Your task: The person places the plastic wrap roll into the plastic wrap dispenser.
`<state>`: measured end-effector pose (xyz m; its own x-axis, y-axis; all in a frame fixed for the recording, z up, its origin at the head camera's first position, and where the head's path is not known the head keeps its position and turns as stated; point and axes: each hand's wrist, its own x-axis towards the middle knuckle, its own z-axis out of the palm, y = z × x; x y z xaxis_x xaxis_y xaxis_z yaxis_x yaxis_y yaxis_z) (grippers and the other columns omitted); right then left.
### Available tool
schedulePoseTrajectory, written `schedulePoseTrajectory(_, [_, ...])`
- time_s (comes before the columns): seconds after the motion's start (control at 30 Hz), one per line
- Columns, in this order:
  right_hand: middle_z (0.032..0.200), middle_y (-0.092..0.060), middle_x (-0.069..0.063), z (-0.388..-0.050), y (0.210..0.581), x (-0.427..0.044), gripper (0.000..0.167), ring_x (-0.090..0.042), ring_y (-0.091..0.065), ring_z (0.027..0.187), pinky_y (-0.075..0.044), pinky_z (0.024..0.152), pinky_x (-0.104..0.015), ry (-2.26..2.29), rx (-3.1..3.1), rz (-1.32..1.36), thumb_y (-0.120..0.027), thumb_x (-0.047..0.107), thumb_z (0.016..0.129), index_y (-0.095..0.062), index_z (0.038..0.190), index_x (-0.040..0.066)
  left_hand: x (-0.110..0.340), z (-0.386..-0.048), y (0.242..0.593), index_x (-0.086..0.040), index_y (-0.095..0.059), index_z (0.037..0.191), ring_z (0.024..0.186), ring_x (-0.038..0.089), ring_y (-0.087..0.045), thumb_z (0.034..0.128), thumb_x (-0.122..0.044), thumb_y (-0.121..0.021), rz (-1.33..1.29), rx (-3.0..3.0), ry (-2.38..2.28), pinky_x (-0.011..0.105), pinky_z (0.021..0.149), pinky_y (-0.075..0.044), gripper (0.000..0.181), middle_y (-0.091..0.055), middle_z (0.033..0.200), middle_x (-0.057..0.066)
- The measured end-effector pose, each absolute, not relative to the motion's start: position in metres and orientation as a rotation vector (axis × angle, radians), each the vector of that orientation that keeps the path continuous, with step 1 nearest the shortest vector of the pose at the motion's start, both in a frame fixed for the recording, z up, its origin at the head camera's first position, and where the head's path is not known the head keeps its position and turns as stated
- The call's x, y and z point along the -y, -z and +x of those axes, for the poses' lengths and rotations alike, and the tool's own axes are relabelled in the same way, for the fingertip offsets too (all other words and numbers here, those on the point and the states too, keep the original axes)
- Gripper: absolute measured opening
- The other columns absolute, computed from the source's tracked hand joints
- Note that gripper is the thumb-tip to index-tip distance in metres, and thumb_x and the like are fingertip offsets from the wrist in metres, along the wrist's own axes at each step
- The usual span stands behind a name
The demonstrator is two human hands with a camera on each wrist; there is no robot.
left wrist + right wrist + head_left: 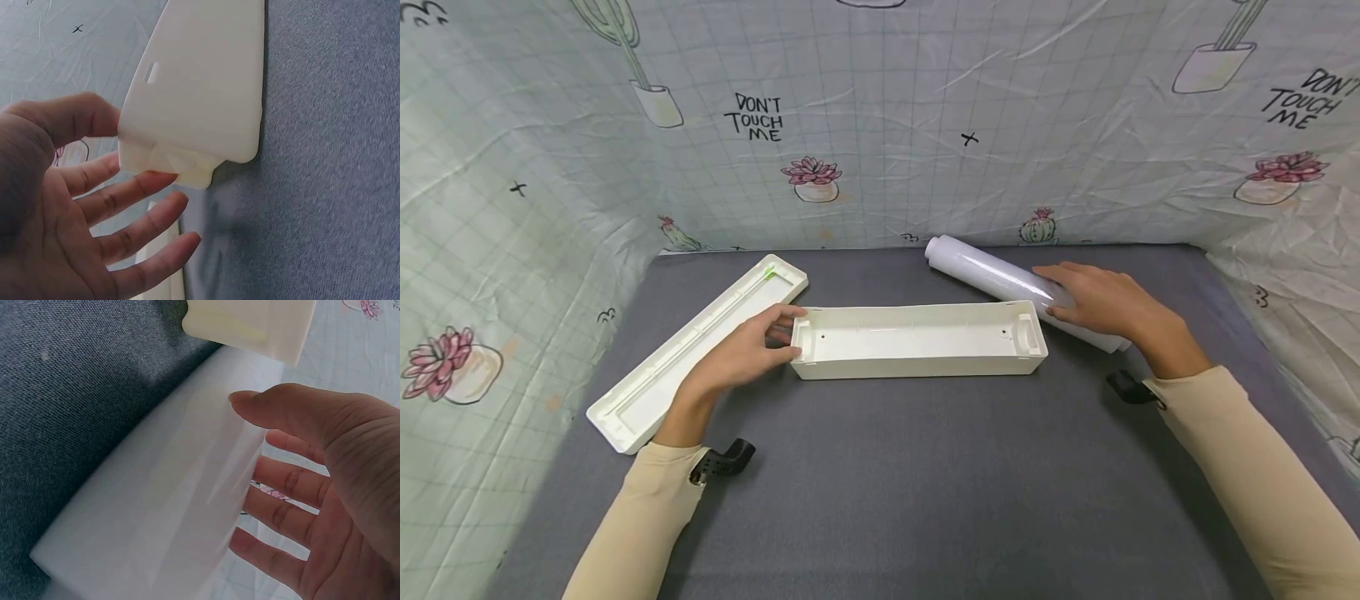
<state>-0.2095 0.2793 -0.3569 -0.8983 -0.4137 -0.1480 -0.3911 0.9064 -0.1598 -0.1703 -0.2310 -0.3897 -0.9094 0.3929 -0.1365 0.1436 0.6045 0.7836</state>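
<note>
A long white plastic box (917,367), its top uncovered, sits mid-table. At its left end, my left hand (741,354) holds the box between thumb and fingertips; the left wrist view shows the thumb at the edge of the box wall (200,81). Behind the box's right end, a roll of cling film (992,271) lies slantwise on the table. My right hand (1105,304) grips the roll near its right part. In the right wrist view the thumb rests on the film roll (162,481), while the other fingers reach along its far side.
A long white lid (700,342) with a green piece (770,272) near its far end lies slanted at the left, partly behind my left hand. Dark grey cloth covers the table (925,483). Printed sheets (880,125) hang at the back and both sides.
</note>
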Motion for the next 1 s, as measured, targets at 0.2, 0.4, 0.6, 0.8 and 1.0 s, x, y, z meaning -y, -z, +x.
schedulePoseTrajectory(0.2, [0.146, -0.051, -0.021, -0.221, 0.36, -0.28, 0.062, -0.042, -0.054, 0.126, -0.046, 0.087, -0.066, 0.255, -2.89, -0.617, -0.068, 0.027, 0.096, -0.046, 0.153, 0.013, 0.231, -0.168, 0.387, -0.008, -0.042, 0.152, 0.129, 0.037, -0.054, 0.0955, -0.017, -0.071, 0.458, -2.518, -1.185, 0.055, 0.101, -0.045, 0.064, -0.053, 0.144, 0.017])
schedulePoseTrajectory(0.4, [0.147, -0.049, -0.023, -0.232, 0.366, -0.279, 0.064, -0.043, -0.052, 0.128, -0.045, 0.089, -0.066, 0.334, -2.881, -0.613, -0.069, 0.03, 0.096, -0.045, 0.153, 0.013, 0.23, -0.167, 0.386, -0.008, -0.042, 0.152, 0.13, 0.037, -0.053, 0.095, -0.019, -0.072, 0.453, -2.524, -1.169, 0.056, 0.101, -0.045, 0.065, -0.053, 0.144, 0.017])
schedulePoseTrajectory(0.6, [0.147, -0.048, -0.027, -0.24, 0.374, -0.279, 0.064, -0.043, -0.051, 0.127, -0.043, 0.095, -0.063, 0.519, -2.862, -0.622, -0.07, 0.022, 0.095, -0.045, 0.152, 0.008, 0.229, -0.167, 0.384, -0.007, -0.043, 0.151, 0.13, 0.037, -0.053, 0.0948, -0.018, -0.073, 0.459, -2.529, -1.163, 0.055, 0.1, -0.046, 0.065, -0.053, 0.144, 0.017])
schedulePoseTrajectory(0.8, [0.147, -0.048, -0.027, -0.248, 0.382, -0.277, 0.064, -0.042, -0.05, 0.128, -0.041, 0.099, -0.06, 0.638, -2.845, -0.57, -0.071, 0.024, 0.096, -0.046, 0.152, 0.007, 0.23, -0.168, 0.382, -0.007, -0.043, 0.151, 0.13, 0.037, -0.052, 0.0949, -0.017, -0.073, 0.455, -2.531, -1.152, 0.056, 0.101, -0.045, 0.065, -0.053, 0.144, 0.017])
schedulePoseTrajectory(1.0, [0.145, -0.052, -0.024, -0.255, 0.384, -0.272, 0.066, -0.039, -0.054, 0.121, -0.043, 0.095, -0.058, 0.674, -2.845, -0.528, -0.075, 0.027, 0.094, -0.048, 0.151, 0.007, 0.23, -0.168, 0.381, -0.007, -0.044, 0.15, 0.129, 0.037, -0.052, 0.0943, -0.017, -0.073, 0.459, -2.517, -1.164, 0.055, 0.101, -0.045, 0.064, -0.054, 0.143, 0.017])
